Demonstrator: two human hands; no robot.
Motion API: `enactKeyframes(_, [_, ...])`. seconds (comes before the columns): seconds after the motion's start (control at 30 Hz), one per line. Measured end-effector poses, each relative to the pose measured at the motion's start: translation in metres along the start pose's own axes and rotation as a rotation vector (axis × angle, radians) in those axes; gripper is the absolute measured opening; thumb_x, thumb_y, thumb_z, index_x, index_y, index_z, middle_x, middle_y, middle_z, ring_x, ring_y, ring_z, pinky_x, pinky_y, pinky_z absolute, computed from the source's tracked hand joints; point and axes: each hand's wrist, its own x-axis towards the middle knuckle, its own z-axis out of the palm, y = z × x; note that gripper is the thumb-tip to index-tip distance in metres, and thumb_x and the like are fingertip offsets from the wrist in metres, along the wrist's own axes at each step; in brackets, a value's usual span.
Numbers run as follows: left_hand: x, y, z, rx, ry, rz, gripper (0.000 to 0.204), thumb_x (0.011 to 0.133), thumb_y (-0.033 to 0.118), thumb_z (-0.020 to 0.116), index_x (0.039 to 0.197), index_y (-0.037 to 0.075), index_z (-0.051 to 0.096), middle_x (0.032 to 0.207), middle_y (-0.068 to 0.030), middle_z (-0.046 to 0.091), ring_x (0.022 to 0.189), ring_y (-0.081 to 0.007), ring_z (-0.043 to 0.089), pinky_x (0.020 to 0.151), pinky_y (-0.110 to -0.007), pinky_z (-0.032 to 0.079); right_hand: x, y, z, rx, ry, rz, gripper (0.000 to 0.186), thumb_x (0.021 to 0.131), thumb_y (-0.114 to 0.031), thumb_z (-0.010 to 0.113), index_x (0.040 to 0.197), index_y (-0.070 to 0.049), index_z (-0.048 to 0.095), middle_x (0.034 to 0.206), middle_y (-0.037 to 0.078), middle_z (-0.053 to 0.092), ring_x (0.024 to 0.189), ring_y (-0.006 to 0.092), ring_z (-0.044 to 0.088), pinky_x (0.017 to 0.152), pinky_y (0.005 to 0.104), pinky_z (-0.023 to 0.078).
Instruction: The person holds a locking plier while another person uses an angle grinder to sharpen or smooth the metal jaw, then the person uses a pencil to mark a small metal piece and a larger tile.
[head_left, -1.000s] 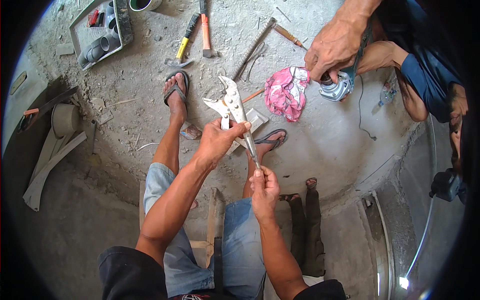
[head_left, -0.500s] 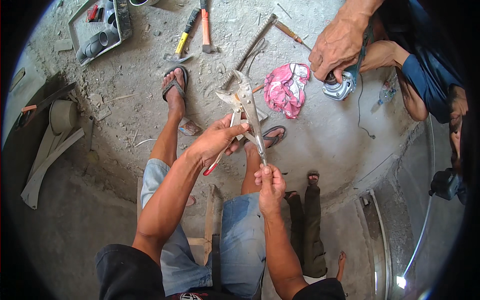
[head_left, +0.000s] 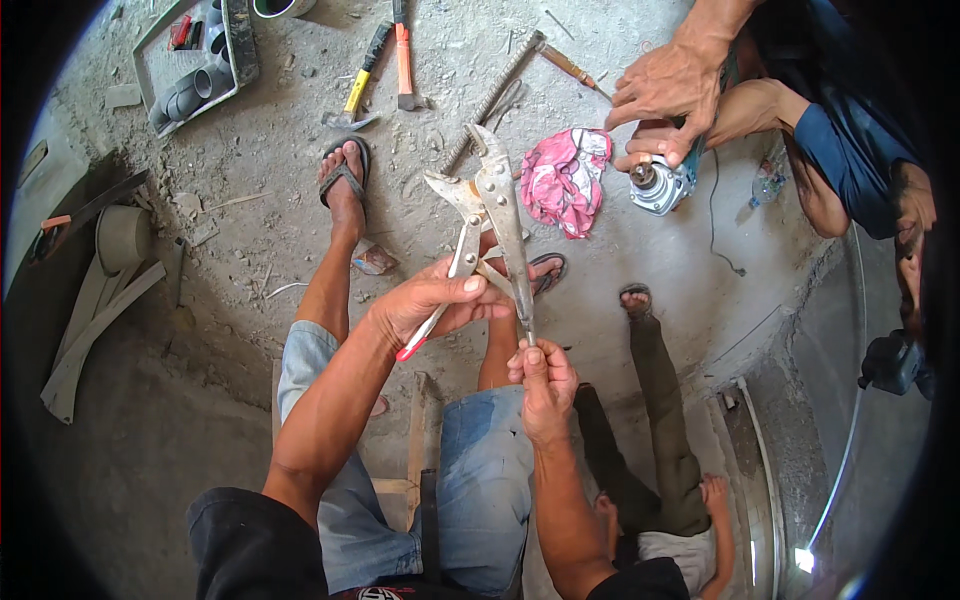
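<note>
While the right hand (head_left: pixel 546 392) pinches their screw end (head_left: pixel 529 326) and the left hand (head_left: pixel 432 303) clasps the red-tipped lever (head_left: pixel 466 250), the locking pliers (head_left: pixel 507 215) hang above the dusty floor (head_left: pixel 625 270), long axis running forward and slightly left, parted jaws foremost.

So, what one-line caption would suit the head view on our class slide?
Left hand and right hand hold open-jawed locking pliers above a dusty floor with a pink-and-white cloth.
</note>
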Motion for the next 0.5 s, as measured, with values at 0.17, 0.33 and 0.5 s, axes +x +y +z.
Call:
enactKeyframes(0.17, [0.006, 0.002, 0.011, -0.012, -0.018, 0.027, 0.087, 0.078, 0.039, 0.075, 0.144, 0.012, 0.025, 0.130, -0.0155, 0.048, 0.121, -0.0282, 0.049, 0.100, -0.041, 0.039, 0.000, -0.001, 0.001, 0.038, -0.006, 0.043, 0.025, 0.094, -0.024, 0.060, 0.102, -0.001, 0.060, 0.080, 0.002, 0.062, 0.070, 0.0065, 0.052, 0.066, 0.0203, 0.044])
enactKeyframes(0.33, [0.006, -0.002, 0.015, 0.045, 0.030, 0.063, 0.083, 0.080, 0.043, 0.072, 0.143, 0.012, 0.027, 0.121, -0.0139, 0.053, 0.115, -0.0277, 0.053, 0.097, -0.041, 0.041, 0.000, -0.003, 0.002, -0.008, 0.008, 0.052, 0.024, 0.093, -0.024, 0.060, 0.101, -0.001, 0.061, 0.079, 0.002, 0.062, 0.070, 0.0060, 0.052, 0.065, 0.0201, 0.044])
enactKeyframes(0.5, [0.016, -0.013, 0.017, 0.007, 0.135, 0.230, 0.048, 0.089, 0.035, 0.063, 0.125, 0.011, 0.042, 0.090, -0.0070, 0.053, 0.084, -0.0213, 0.057, 0.079, -0.040, 0.049, -0.006, 0.001, 0.018, 0.024, -0.032, 0.100, 0.022, 0.090, -0.020, 0.065, 0.101, -0.001, 0.062, 0.080, 0.000, 0.061, 0.070, 0.0049, 0.052, 0.065, 0.0192, 0.043])
